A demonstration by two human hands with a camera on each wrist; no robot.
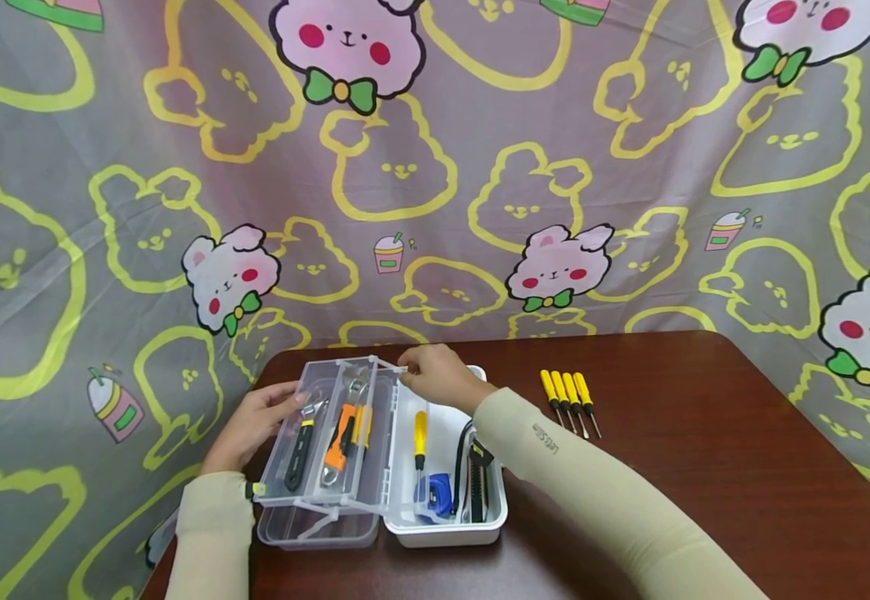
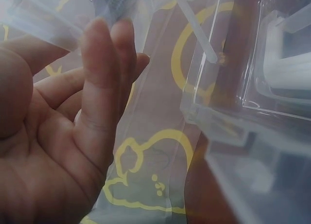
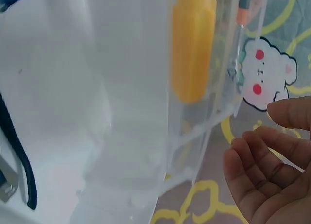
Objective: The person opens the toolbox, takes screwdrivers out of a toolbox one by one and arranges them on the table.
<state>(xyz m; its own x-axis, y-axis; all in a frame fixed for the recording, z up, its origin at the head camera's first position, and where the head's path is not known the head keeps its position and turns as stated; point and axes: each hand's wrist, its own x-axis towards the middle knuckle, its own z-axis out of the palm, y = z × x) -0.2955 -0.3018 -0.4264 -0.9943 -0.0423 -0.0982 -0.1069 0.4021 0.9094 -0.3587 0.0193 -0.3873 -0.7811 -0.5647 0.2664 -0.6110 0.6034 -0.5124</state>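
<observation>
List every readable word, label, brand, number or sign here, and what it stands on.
"Let's Slim", in small print, on the right sleeve.
Any print on the blue tape measure is too small to read.
I can read none on the toolbox.

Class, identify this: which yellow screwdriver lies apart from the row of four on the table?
The screwdriver inside the toolbox, near the blue tape measure. The other four lie side by side on the table, outside the toolbox.

Screwdrivers [image 1: 570, 390]: four, lower right of centre; one, lower centre. Tape measure [image 1: 439, 494]: one. Toolbox [image 1: 446, 538]: one.
</observation>
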